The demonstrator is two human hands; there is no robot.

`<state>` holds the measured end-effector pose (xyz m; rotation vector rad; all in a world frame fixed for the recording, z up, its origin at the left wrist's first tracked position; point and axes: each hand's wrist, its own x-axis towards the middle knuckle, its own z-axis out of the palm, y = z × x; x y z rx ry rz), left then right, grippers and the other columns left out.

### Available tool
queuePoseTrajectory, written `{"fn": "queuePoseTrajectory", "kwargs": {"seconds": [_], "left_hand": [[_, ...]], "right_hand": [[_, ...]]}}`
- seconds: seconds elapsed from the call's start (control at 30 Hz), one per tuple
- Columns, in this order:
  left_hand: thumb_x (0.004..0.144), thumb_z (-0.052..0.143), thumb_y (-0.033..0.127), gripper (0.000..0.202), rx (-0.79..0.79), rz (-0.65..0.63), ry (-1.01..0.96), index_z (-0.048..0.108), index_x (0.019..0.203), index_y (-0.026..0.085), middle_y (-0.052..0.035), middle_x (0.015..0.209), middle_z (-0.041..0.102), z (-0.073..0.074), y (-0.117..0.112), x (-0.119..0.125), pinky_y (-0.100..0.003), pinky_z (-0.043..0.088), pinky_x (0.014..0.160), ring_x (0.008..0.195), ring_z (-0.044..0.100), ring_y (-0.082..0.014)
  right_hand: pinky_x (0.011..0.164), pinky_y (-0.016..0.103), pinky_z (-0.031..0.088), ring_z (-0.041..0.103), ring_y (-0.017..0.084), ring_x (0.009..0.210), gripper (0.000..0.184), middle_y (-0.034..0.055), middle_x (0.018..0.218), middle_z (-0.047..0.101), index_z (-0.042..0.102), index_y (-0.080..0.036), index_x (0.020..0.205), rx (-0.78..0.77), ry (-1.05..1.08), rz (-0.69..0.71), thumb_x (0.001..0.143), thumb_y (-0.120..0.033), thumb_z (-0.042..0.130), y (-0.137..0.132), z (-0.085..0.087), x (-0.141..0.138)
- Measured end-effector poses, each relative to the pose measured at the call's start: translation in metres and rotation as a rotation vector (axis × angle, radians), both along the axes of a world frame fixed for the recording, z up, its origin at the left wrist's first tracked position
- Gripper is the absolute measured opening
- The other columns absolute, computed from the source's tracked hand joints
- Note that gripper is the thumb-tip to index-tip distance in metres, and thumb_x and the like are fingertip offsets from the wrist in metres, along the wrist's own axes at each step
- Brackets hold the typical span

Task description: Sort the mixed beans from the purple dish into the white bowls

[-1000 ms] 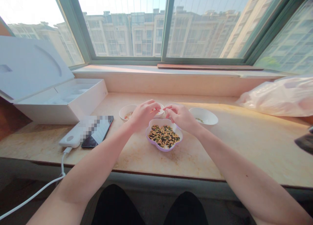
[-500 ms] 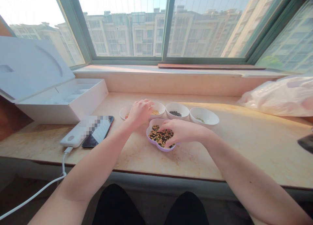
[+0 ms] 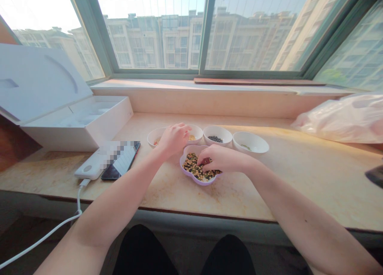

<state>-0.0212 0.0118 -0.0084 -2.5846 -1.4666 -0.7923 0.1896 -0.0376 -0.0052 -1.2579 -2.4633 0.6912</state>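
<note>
Right hand (image 3: 223,159), wide half a second earlier, now narrows at the small, round, mixed-colour beans (image 3: 190,165) inside the lilac, flower-shaped, plastic-looking bowl (image 3: 204,183); picking appears under way, grip unconfirmed. Left hand (image 3: 176,136) stays behind-left of the bowl, grip hidden.

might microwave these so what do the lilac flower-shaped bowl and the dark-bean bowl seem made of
Lilac flower-shaped bowl: probably moulded plastic, satin; rounded lobes, pale inside, lilac outside. Dark-bean bowl: smooth, white, slightly shiny; ceramic or melamine, cannot tell.
</note>
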Motion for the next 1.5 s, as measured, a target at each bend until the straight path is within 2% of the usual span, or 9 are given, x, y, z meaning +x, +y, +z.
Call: {"fn": "queuePoseTrajectory", "kwargs": {"seconds": [0.1, 0.37, 0.63, 0.8, 0.97, 1.1, 1.3, 1.5], "left_hand": [[0.099, 0.052, 0.016, 0.031, -0.004, -0.005, -0.010, 0.077, 0.117, 0.020, -0.0077, 0.115, 0.077, -0.001, 0.001, 0.000, -0.034, 0.056, 0.090, 0.095, 0.072, -0.0209], [0.098, 0.052, 0.017, 0.033, -0.018, -0.017, -0.019, 0.077, 0.119, 0.021, -0.0071, 0.118, 0.076, -0.003, 0.001, -0.001, -0.034, 0.056, 0.093, 0.098, 0.072, -0.0210], [0.098, 0.052, 0.018, 0.032, -0.035, -0.033, -0.023, 0.076, 0.120, 0.022, -0.0068, 0.119, 0.076, -0.004, 0.003, -0.001, -0.035, 0.056, 0.094, 0.099, 0.072, -0.0215], [0.098, 0.052, 0.017, 0.032, -0.036, -0.046, -0.031, 0.076, 0.119, 0.022, -0.0068, 0.121, 0.076, -0.003, 0.002, -0.001, -0.035, 0.056, 0.095, 0.100, 0.072, -0.0214], [0.099, 0.052, 0.017, 0.032, -0.042, -0.042, -0.027, 0.076, 0.119, 0.022, -0.0066, 0.121, 0.076, -0.004, 0.001, -0.001, -0.035, 0.056, 0.095, 0.101, 0.073, -0.0218], [0.098, 0.051, 0.017, 0.032, -0.042, -0.043, -0.019, 0.076, 0.119, 0.022, -0.0067, 0.120, 0.076, -0.005, 0.002, -0.001, -0.036, 0.056, 0.094, 0.101, 0.073, -0.0224], [0.098, 0.051, 0.016, 0.031, -0.039, -0.059, -0.006, 0.076, 0.117, 0.021, -0.0075, 0.118, 0.076, -0.004, 0.001, -0.001, -0.035, 0.056, 0.094, 0.102, 0.073, -0.0225], [0.099, 0.052, 0.017, 0.031, -0.044, -0.080, -0.014, 0.076, 0.118, 0.022, -0.0069, 0.118, 0.076, -0.004, 0.000, -0.001, -0.034, 0.055, 0.095, 0.103, 0.073, -0.0217]], "right_hand": [[0.072, 0.033, 0.055, 0.072, 0.023, 0.075, 0.017, 0.0013, 0.084, 0.081, 0.085, -0.027, 0.086, -0.066, -0.059, 0.102, 0.078, -0.022, 0.071, 0.000, 0.005, -0.002], [0.079, 0.031, 0.055, 0.074, 0.022, 0.084, 0.028, 0.0031, 0.095, 0.083, 0.085, -0.022, 0.096, -0.031, -0.152, 0.147, 0.083, -0.014, 0.061, 0.004, 0.008, -0.001], [0.087, 0.032, 0.056, 0.074, 0.024, 0.093, 0.029, 0.0015, 0.102, 0.083, 0.084, -0.025, 0.096, -0.050, -0.011, 0.077, 0.081, -0.010, 0.065, 0.002, 0.008, -0.001], [0.090, 0.033, 0.056, 0.074, 0.024, 0.097, 0.029, 0.0027, 0.105, 0.082, 0.083, -0.025, 0.104, -0.058, -0.011, 0.102, 0.088, -0.015, 0.061, 0.006, 0.007, 0.000], [0.086, 0.031, 0.054, 0.074, 0.022, 0.095, 0.027, 0.0023, 0.104, 0.082, 0.081, -0.025, 0.109, -0.045, -0.075, 0.059, 0.092, -0.019, 0.061, 0.007, 0.008, 0.000], [0.082, 0.029, 0.053, 0.073, 0.020, 0.090, 0.023, 0.0030, 0.100, 0.082, 0.082, -0.023, 0.103, -0.021, -0.067, 0.050, 0.091, -0.020, 0.062, 0.006, 0.010, 0.000], [0.072, 0.028, 0.052, 0.072, 0.019, 0.083, 0.020, 0.0030, 0.094, 0.081, 0.079, -0.023, 0.101, -0.062, -0.039, 0.035, 0.090, -0.022, 0.063, 0.005, 0.011, 0.001], [0.061, 0.026, 0.046, 0.065, 0.016, 0.070, 0.015, 0.0017, 0.084, 0.077, 0.078, -0.022, 0.095, -0.072, -0.070, 0.035, 0.087, -0.024, 0.067, 0.004, 0.012, 0.002]]}}
